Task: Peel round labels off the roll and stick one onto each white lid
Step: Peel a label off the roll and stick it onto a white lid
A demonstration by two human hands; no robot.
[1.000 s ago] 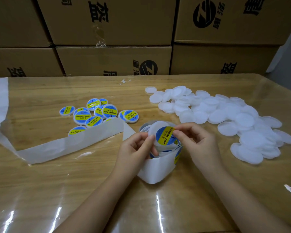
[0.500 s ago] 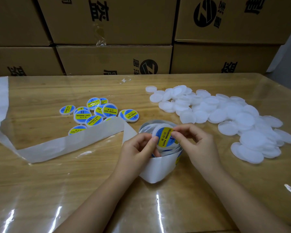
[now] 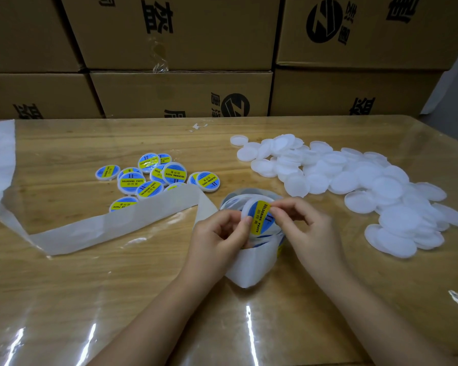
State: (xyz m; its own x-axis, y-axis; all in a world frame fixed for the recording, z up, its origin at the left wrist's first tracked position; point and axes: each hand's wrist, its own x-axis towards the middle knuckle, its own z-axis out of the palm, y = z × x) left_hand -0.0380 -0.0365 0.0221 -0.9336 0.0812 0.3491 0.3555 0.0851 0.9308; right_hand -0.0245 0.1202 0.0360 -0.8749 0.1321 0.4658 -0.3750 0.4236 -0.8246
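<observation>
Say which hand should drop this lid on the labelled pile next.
Left, probably. The left hand grips the lid, and the labelled pile lies on its side; the right hand only pinches the label.

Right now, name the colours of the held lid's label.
The label on the lid is blue with a yellow band of black lettering; head view.

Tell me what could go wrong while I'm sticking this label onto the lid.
1. The right hand pinches the label at its edge while the left hand grips the lid. More white rim shows on the lid's left, so the label may set off-centre or creased.
2. The loose backing strip lies over a finished lid. A tug on the roll might drag it.
</observation>
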